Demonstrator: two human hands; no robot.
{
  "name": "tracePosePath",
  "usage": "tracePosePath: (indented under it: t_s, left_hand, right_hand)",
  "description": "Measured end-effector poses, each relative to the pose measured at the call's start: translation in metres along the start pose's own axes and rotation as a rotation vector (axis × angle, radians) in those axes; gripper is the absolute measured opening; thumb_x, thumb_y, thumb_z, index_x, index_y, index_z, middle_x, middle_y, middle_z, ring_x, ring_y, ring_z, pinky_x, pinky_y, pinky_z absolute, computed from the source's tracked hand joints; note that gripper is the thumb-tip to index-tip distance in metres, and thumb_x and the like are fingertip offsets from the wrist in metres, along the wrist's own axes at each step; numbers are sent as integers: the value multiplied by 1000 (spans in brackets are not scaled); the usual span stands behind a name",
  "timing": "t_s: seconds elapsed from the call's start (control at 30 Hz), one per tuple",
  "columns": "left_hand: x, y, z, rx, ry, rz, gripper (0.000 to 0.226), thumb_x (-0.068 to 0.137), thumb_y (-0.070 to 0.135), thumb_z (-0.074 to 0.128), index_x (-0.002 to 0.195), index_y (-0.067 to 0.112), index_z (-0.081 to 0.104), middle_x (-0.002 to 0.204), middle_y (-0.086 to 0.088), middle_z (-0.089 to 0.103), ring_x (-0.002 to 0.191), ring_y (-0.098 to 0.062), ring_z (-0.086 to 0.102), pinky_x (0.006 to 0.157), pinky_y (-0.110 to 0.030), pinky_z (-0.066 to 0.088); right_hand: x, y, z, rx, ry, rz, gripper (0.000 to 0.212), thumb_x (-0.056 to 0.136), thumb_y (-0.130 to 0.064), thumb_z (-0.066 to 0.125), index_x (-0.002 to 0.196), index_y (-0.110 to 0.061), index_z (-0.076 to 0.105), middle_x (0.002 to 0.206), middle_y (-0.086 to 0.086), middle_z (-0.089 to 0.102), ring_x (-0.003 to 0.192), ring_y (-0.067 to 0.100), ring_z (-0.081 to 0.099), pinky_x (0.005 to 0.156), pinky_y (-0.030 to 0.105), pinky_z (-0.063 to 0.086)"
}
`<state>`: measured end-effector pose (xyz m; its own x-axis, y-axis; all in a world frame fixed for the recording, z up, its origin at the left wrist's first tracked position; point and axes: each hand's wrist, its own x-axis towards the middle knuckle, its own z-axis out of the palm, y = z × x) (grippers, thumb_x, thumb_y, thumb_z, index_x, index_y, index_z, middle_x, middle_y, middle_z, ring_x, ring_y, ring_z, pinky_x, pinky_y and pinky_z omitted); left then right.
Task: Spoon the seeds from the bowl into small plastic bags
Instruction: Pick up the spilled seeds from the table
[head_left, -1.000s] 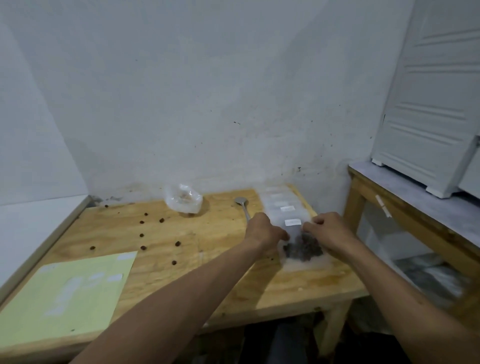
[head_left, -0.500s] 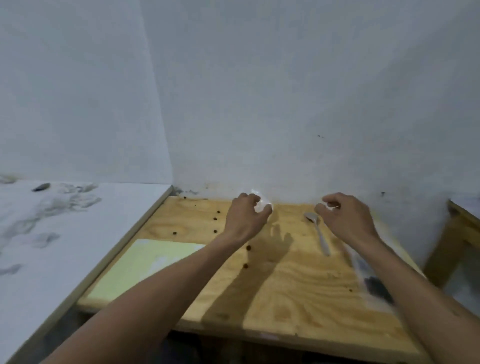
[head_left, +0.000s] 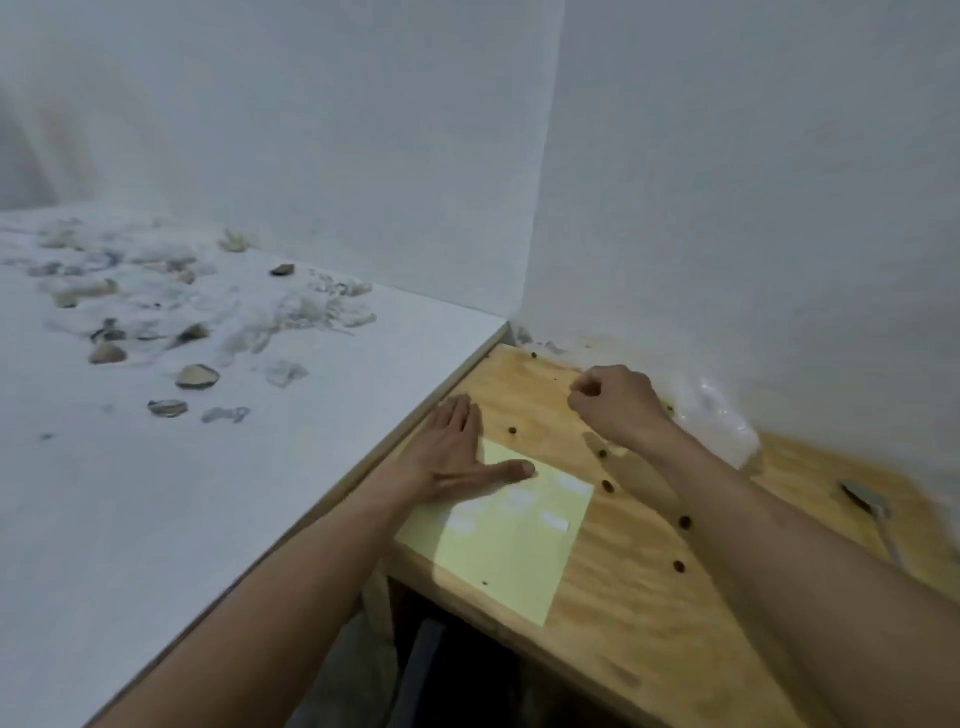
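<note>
Seeds, tiny and prone to roll, need pinching singly; left hand lies flat, right hand is curled, contents unclear.

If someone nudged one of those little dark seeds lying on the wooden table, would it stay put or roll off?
Each loose seed looks small and rounded, so it would probably roll easily. The wooden table looks flat with no raised edge showing in front, so one might drop off. They are likely very light and hard to pinch.

Bare whitewashed walls meet in corner; pale plywood counter abuts white slab surface; dim, flat light.
</note>
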<state>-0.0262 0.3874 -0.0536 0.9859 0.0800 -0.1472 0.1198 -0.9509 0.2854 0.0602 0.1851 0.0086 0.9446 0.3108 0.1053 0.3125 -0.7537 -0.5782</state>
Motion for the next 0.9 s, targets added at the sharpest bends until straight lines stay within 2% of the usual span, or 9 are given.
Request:
tracePosePath:
  t_s: [0.17, 0.23, 0.3, 0.37, 0.43, 0.57, 0.63, 0.8, 0.9]
  left_hand:
    - [7, -8, 5, 21, 8, 20, 133, 74, 97, 29, 159, 3, -11, 167, -14, -18, 155, -23, -17, 127, -41, -6]
    - [9, -9, 7, 32, 0, 27, 132, 75, 97, 28, 159, 3, -12, 167, -15, -19, 155, -24, -18, 126, -41, -7]
    - [10, -8, 9, 49, -5, 30, 132, 74, 98, 26, 158, 3, -13, 166, -15, -21, 155, -24, -19, 126, -41, -8]
    - [11, -8, 9, 53, -6, 29, 132, 74, 98, 25, 158, 3, -14, 166, -14, -21, 154, -23, -19, 126, -40, -8]
    - [12, -8, 9, 49, -10, 30, 132, 74, 98, 24, 158, 3, -14, 166, -13, -22, 154, -22, -20, 126, -40, -8]
    - [11, -7, 10, 58, -12, 34, 131, 75, 97, 25, 158, 3, -14, 166, -13, -22, 154, -22, -21, 127, -41, -8]
    - [11, -8, 12, 67, -6, 39, 131, 75, 97, 25, 158, 3, -14, 166, -13, -22, 154, -22, -21, 127, -41, -7]
    - [15, -10, 14, 72, 0, 43, 132, 74, 98, 23, 158, 4, -15, 166, -12, -23, 153, -21, -22, 127, -41, -8]
    - [14, -11, 15, 51, -8, 39, 133, 73, 99, 24, 158, 5, -15, 166, -11, -24, 153, -20, -23, 126, -41, -8]
  right_hand:
    - [54, -11, 40, -103, -1, 25, 34, 96, -21, 62, 127, -7, 69, 123, 10, 69, 92, 24, 64, 80, 31, 52]
    - [74, -10, 50, -104, 26, 36, 37, 97, -21, 61, 131, -7, 67, 129, 12, 67, 102, 28, 64, 83, 30, 49]
    - [91, -10, 57, -86, 55, 48, 35, 97, -20, 61, 128, -6, 67, 130, 15, 65, 115, 32, 62, 94, 37, 51]
    - [106, -10, 63, -82, 72, 46, 32, 97, -22, 61, 123, -4, 70, 126, 16, 67, 114, 34, 63, 95, 39, 51]
    - [118, -9, 69, -73, 84, 50, 33, 96, -27, 62, 121, -6, 71, 123, 15, 69, 110, 33, 64, 91, 38, 52]
    - [137, -8, 85, -136, 118, 99, 33, 95, -40, 61, 96, -10, 74, 102, 12, 72, 87, 31, 66, 69, 33, 50]
    - [142, -10, 90, -165, 147, 138, 36, 97, -43, 61, 100, -10, 73, 103, 13, 71, 91, 32, 67, 70, 33, 49]
    - [149, -12, 98, -173, 228, 178, 23, 99, -26, 61, 105, -9, 74, 107, 13, 71, 95, 33, 67, 73, 34, 49]
    - [146, -14, 92, 15, 197, 238, 20, 95, -24, 65, 95, -7, 76, 95, 12, 74, 85, 30, 70, 71, 34, 54]
